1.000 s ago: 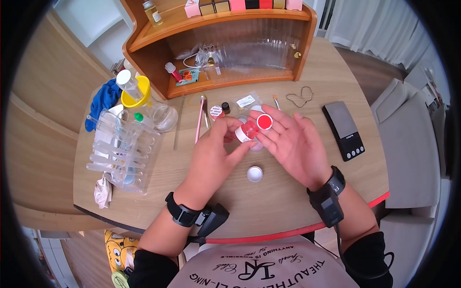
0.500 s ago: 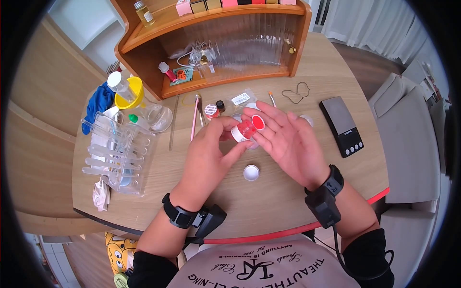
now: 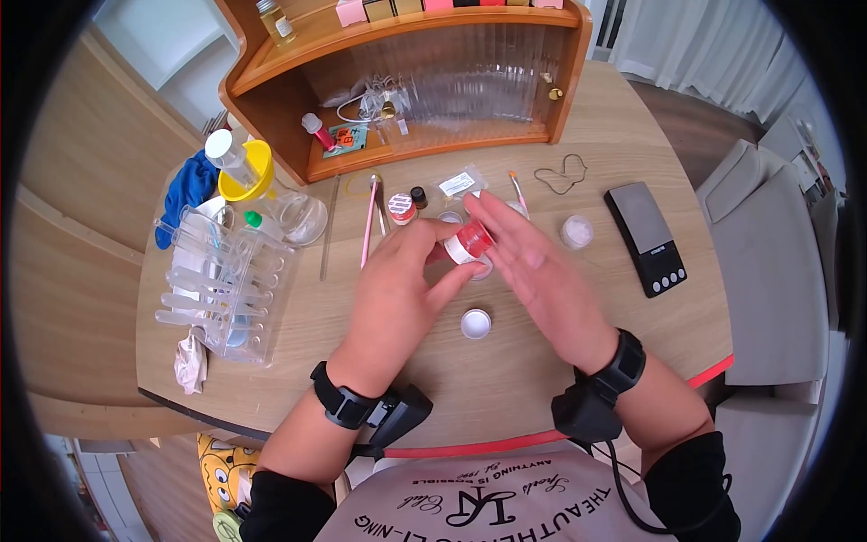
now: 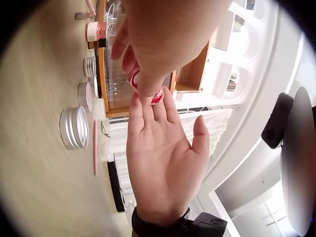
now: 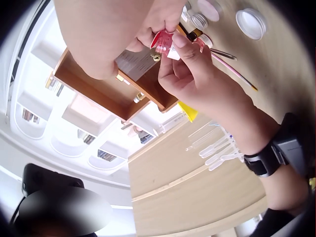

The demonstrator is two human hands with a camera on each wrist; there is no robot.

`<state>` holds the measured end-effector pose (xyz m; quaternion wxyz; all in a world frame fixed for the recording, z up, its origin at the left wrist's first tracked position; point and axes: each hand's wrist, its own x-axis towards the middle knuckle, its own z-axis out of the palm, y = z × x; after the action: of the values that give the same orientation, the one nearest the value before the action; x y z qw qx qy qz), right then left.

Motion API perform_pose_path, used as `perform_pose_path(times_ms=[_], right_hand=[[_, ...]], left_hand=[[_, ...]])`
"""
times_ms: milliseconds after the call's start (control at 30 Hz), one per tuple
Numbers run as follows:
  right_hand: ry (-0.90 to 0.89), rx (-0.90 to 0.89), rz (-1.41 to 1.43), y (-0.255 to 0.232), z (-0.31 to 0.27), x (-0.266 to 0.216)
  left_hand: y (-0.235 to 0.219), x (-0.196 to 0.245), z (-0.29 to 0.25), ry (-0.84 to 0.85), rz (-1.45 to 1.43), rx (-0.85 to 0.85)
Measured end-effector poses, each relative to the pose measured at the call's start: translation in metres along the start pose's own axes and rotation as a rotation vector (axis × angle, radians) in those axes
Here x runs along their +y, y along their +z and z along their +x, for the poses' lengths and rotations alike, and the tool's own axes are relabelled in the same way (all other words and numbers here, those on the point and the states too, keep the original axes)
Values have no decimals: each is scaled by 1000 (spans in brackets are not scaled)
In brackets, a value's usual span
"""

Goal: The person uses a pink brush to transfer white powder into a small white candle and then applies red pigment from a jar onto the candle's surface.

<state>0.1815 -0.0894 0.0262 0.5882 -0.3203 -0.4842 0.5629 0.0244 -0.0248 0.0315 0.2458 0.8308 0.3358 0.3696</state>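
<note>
My left hand (image 3: 397,280) holds a small clear jar (image 3: 471,241) of red material with a white label, gripped between thumb and fingers over the table. The jar lies tilted on its side, and its red round end (image 5: 157,38) points toward my right hand (image 3: 555,294). That hand is held out flat with straight fingers, the fingertips right at the jar's end. In the left wrist view the right palm (image 4: 165,155) faces the camera. Below the hands an open silver tin (image 3: 476,323) sits on the table.
A red jar (image 3: 402,209) and a dark-capped bottle (image 3: 418,198) stand behind the hands. Pink stick (image 3: 369,221), brush (image 3: 517,187), tub of white material (image 3: 576,231) and black scale (image 3: 646,237) lie around. Pipette rack (image 3: 257,316) and yellow funnel (image 3: 257,172) stand left; wooden cabinet (image 3: 569,81) behind.
My right hand has rolled inward, so less of its palm shows in the head view. The jar's round end has turned away from the head camera. The left hand keeps its grip.
</note>
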Motion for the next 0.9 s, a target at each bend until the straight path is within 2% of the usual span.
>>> perform_pose_path(times_ms=[67,100,167,300,367,800,900], right_hand=[[-53,-22,-200,5,-3,-6],[-53,-22,-200,5,-3,-4],[-166,-67,-388,2,-2,1],[-191,-83,-480,3,-1,-2],[-217,-100,-687,3,-1,-5],[-316,-110,-879,2,3,-2],[-331,-119,-930,5,2,-4]], left_hand=[[2,0,-1,-29,-38,18],[3,0,-1,-29,-38,18],[5,-2,-1,-41,-78,36],[9,-7,-1,-26,-106,57],[10,-6,-2,-31,-114,63],[12,-2,-4,-76,-218,56],[17,-4,-5,-106,-363,51]])
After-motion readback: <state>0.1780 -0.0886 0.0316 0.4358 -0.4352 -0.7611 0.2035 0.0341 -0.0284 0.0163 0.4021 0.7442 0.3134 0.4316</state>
